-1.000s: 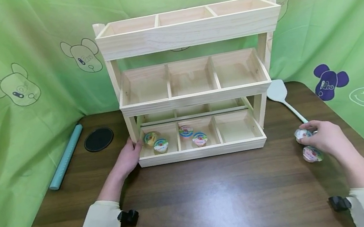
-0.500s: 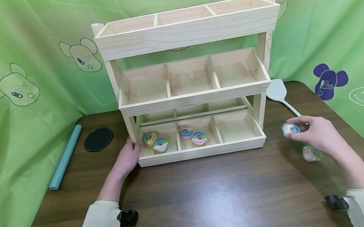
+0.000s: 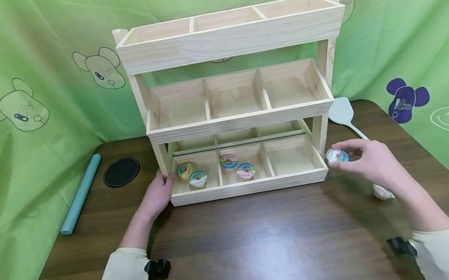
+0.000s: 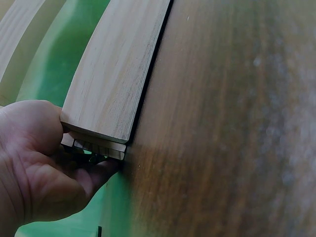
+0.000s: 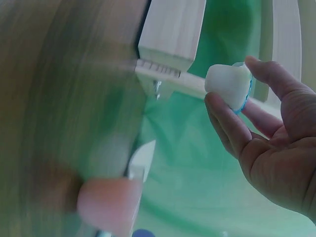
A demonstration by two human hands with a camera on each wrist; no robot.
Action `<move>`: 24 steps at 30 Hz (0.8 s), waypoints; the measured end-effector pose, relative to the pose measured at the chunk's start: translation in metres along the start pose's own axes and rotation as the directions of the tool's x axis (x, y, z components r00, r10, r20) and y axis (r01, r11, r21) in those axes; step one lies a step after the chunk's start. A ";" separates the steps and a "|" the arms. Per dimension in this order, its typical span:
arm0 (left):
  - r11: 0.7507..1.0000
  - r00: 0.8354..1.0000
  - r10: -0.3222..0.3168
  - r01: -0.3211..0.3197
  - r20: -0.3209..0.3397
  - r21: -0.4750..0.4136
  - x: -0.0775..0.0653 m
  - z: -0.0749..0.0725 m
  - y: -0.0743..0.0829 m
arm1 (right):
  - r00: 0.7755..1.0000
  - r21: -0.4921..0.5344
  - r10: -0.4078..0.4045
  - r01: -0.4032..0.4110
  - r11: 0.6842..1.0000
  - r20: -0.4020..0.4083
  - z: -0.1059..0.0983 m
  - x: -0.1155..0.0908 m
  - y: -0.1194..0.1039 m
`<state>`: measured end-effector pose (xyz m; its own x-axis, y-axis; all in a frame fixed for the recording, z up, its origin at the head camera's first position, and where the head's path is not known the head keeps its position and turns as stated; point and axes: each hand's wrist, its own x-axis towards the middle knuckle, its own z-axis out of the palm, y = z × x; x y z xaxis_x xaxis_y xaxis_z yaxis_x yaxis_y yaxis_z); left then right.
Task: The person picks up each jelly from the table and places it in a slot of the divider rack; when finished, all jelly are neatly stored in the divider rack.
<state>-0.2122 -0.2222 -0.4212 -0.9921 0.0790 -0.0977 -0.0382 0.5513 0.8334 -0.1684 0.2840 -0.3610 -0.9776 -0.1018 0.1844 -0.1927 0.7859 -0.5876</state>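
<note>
A three-tier pale wooden shelf with divided trays stands on the table. My left hand grips the left end of its bottom tray, thumb at the front corner; the left wrist view shows the fingers round the tray's end board. Beside the bottom tray's right end, my right hand pinches a small jelly cup between thumb and fingers, off the table. In the right wrist view this cup has a whitish body and blue-edged lid. Another jelly cup, pinkish, lies on the table, partly behind the right forearm.
Two jelly cups sit in the bottom tray's left compartment, including a yellowish one; two more, one pink-lidded, are in the middle one. A white spatula lies at right. A blue cylinder and black disc lie left.
My right hand has picked the jelly cup off the table and carried it left toward the bottom tray. My left hand has stayed at the tray's left end.
</note>
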 end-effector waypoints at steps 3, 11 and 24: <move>1.000 1.000 -0.001 0.001 -0.001 -0.006 0.000 0.000 0.000 | 1.000 0.015 -0.022 0.022 1.000 -0.007 0.005 0.003 -0.006; 1.000 1.000 -0.001 0.001 -0.006 0.006 -0.001 -0.001 0.001 | 0.996 0.059 -0.085 0.083 0.995 0.026 0.016 0.015 -0.018; 1.000 1.000 -0.005 0.005 -0.006 0.015 0.001 -0.002 0.000 | 0.991 0.069 -0.068 0.060 0.996 0.115 0.033 0.034 -0.027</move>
<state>-0.2131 -0.2233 -0.4203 -0.9925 0.0713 -0.0988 -0.0415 0.5641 0.8247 -0.1992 0.2389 -0.3647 -0.9656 -0.2244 0.1318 -0.2564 0.7346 -0.6282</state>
